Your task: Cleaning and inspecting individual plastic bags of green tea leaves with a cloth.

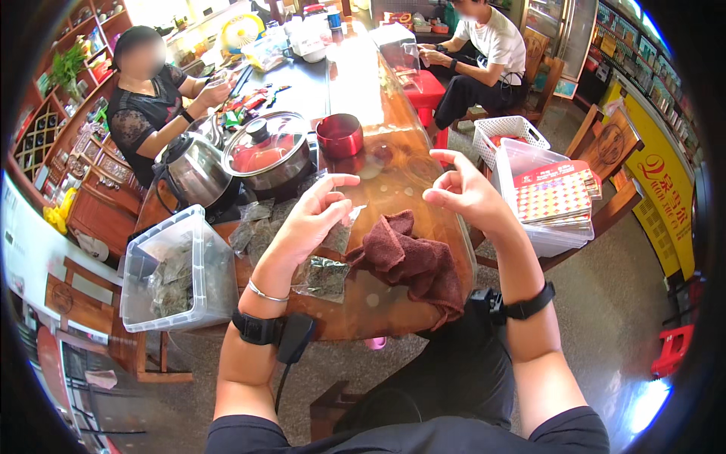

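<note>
My left hand [321, 212] hovers over the wooden table, fingers loosely bent and apart, holding nothing, above small flat bags of dark dried material [318, 276]. My right hand [465, 193] is also raised with fingers apart and empty, above and right of a crumpled brown cloth [416, 280]. Beyond my hands stand a red metal pot [339, 130] and a lidded steel pot [265, 166]. To the left, a steel kettle [189, 174] stands behind a clear plastic bin [134, 287] holding similar bags.
A person in dark lace [140, 125] works at the table's left; another in white [491, 53] sits at the far right. A white basket [514, 125] and bin of printed cards [544, 234] are at right, beside wooden chairs [612, 144]. A red stool [669, 352] stands on the floor.
</note>
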A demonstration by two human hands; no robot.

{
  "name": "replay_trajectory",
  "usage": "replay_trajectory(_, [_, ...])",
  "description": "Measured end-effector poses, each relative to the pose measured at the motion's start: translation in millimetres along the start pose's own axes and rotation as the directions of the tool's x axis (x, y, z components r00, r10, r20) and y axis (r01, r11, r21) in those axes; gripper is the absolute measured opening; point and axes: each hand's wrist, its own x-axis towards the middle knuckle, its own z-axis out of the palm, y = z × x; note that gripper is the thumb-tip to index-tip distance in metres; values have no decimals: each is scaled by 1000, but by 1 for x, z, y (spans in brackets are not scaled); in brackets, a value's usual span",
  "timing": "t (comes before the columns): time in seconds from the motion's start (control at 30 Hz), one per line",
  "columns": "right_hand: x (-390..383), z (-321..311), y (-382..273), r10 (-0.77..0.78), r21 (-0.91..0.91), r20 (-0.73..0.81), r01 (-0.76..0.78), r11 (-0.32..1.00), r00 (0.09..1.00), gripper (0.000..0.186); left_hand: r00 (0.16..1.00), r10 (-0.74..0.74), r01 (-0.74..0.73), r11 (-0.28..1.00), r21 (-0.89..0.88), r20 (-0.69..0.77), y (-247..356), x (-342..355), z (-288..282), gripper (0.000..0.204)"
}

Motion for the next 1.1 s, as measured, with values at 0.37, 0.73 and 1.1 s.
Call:
replay_trajectory(0.37, [-32,53,-13,-207,-458,63,212,863,976,59,996,34,-26,995,94,-85,3,-1,-4,21])
replay_trajectory(0.73, [-38,69,-11,-569,-599,-42,435,672,821,15,991,114,-124,977,-173,-68,-4,5,-9,12])
replay_trajectory(1.1, [-37,49,18,-63,965,197,-204,-163,978,54,994,-110,113,921,-373,30,-1,0,-9,41])
